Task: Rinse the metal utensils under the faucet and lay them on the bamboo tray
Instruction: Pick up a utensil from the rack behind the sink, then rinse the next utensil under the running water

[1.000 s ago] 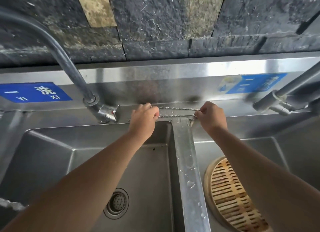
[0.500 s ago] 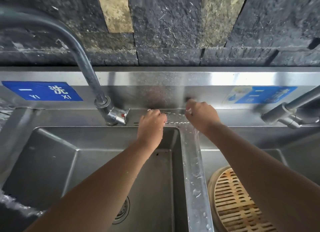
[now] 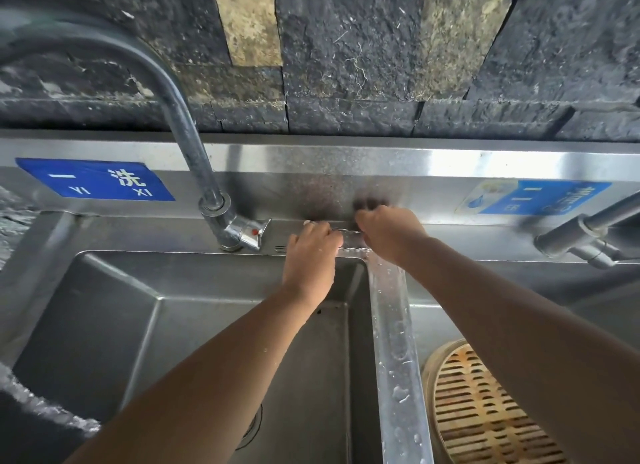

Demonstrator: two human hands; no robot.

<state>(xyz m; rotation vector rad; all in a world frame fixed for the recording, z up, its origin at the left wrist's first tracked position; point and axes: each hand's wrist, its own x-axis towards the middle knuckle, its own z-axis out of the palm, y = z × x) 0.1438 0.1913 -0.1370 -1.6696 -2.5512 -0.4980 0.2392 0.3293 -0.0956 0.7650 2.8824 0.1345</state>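
Thin metal utensils (image 3: pixel 349 231) lie on the steel ledge behind the sink divider; fork tines (image 3: pixel 280 248) poke out to the left. My left hand (image 3: pixel 311 252) curls over their left part and my right hand (image 3: pixel 389 233) curls over their right part, both gripping them. Most of each utensil is hidden under my fingers. The left faucet (image 3: pixel 194 145) arches away to the left, with water splashing at the lower left edge. The round bamboo tray (image 3: pixel 485 411) sits in the right basin, partly under my right forearm.
The left basin (image 3: pixel 114 321) has a drain under my left forearm. A wet steel divider (image 3: pixel 391 325) separates the two basins. A second faucet (image 3: pixel 585 231) reaches in from the right. Blue labels are stuck on the backsplash below a dark stone wall.
My hands have slid closer together along the utensils on the ledge, the right one moving left. The camera has moved nearer and tilted up slightly.
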